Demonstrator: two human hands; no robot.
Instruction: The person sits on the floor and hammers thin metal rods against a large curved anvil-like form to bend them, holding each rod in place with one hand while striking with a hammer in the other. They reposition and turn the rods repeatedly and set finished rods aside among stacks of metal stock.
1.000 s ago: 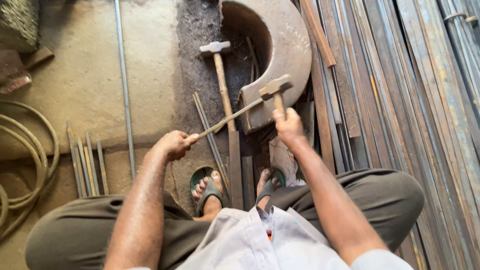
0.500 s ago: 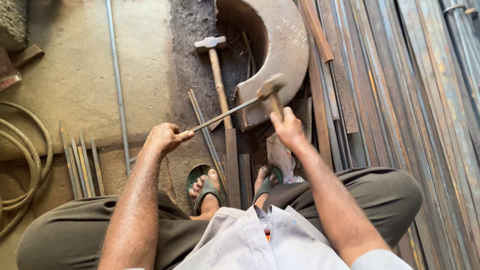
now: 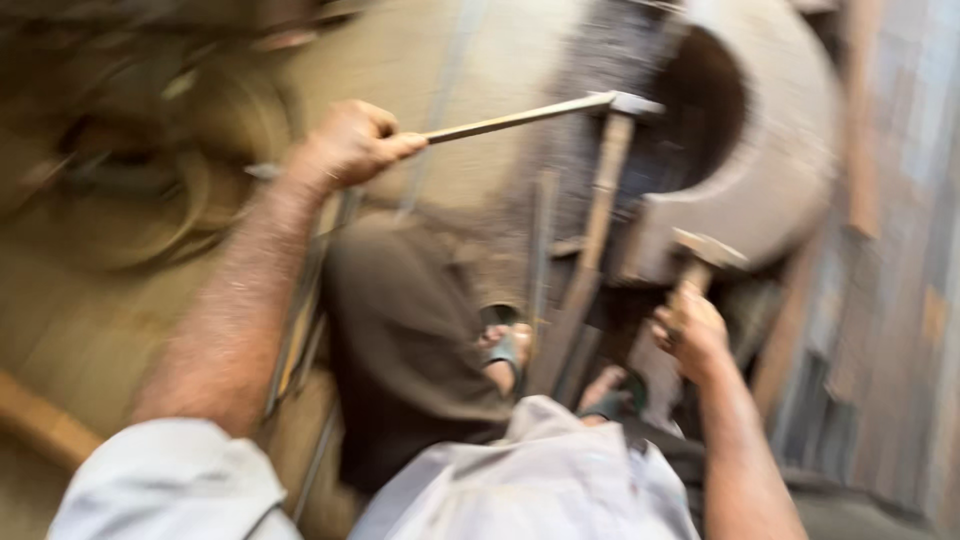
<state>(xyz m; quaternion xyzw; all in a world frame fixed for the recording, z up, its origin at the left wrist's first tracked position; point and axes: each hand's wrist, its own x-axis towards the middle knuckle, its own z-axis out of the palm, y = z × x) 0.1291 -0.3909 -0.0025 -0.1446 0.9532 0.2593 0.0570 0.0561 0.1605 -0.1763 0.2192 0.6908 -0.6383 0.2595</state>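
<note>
- Your left hand (image 3: 350, 142) is closed in a fist around the near end of a thin metal rod (image 3: 520, 118), held up and out to your left.
- Rod's long axis runs from that fist rightward and slightly up; its far end sits just at the head of a second hammer (image 3: 603, 205) that lies on the ground with its handle pointing back toward your feet. The blur is too strong to tell whether the two touch.
- Your right hand (image 3: 690, 330) is wrapped around the wooden handle of a hammer (image 3: 705, 255), head up, close in front of your right knee.
- Hammer head lies below and to the right of the rod's far end, well apart from it; the rod slants away from the hammer, so the left hand is the one that sets the rod's line.
- Behind both stands a rounded clay forge (image 3: 790, 170) with a dark opening; the rod's tip is just left of that opening.
- Your sandalled foot (image 3: 505, 355) rests on the floor (image 3: 90, 330) between the two arms.
- Frame is heavily motion-blurred; fine detail of the rod tip is not readable.
</note>
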